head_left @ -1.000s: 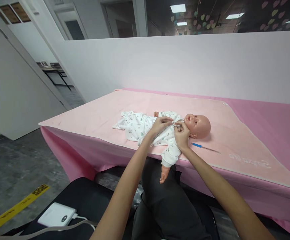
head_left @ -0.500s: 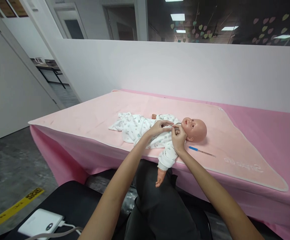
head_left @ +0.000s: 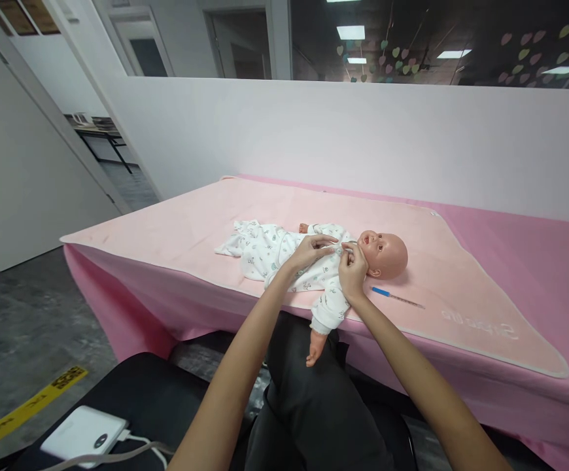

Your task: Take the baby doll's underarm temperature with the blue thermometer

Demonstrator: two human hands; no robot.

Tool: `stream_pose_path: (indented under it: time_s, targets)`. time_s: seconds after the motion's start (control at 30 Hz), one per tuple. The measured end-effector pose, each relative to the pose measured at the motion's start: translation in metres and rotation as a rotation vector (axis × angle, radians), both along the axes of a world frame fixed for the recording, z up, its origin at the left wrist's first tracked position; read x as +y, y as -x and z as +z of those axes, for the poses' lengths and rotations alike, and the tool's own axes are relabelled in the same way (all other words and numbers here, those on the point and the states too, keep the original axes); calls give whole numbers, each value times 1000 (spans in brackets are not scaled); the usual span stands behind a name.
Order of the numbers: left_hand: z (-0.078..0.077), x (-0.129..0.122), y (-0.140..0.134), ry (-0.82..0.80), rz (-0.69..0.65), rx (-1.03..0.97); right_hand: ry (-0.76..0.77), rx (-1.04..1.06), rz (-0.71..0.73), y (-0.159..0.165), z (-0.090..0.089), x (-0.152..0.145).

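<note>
A baby doll [head_left: 385,255] lies on its back on a pale pink mat, head to the right. It wears a white printed outfit [head_left: 265,252], one sleeved arm hanging over the table's front edge. My left hand [head_left: 311,254] rests on the doll's chest, thumb and fingers curved together on the cloth. Just below the doll's chin, my right hand [head_left: 353,269] pinches the outfit near the neckline. The fingertips of both hands are close together, and the cloth between them is partly hidden. A thin glass thermometer-like stick with a blue end [head_left: 381,292] lies beside the doll's head.
The pale pink mat [head_left: 481,307] covers much of a table draped in darker pink cloth [head_left: 549,261]. A white wall stands behind it. On a black chair at lower left lies a white power bank [head_left: 86,433] with a cable. A door [head_left: 29,150] is at the left.
My fingertips have parted slightly at the doll's neckline, the left hand drawing a little to the left. The doll and the blue-ended stick stay in place.
</note>
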State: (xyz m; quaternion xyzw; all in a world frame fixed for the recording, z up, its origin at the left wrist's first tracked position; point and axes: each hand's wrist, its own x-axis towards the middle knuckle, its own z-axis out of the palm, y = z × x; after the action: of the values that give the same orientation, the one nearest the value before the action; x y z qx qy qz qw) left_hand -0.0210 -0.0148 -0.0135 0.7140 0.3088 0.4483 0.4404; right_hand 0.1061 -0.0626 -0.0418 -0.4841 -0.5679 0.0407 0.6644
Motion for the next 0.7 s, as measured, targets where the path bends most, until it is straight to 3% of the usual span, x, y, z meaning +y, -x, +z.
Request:
stream_pose_path:
  time_s: [0.07,0.17,0.27,0.37,0.47,0.7]
  targets:
    - [-2,-8,6,-11,61,-36,-50,-68,-23,-1,1,-1]
    - [-7,-26,17,-170,202,58,-138,-220,-17,-3,0,-1]
    - [-15,-41,26,-369,337,217,-240,-447,99,-1,2,3]
    - [-22,-46,29,-404,499,171,-307,-640,200,5,6,10]
    - [-25,-46,29,-412,590,150,-283,-681,173,10,8,14]
    - [-26,-45,28,-542,625,251,-152,-660,73,10,5,12]
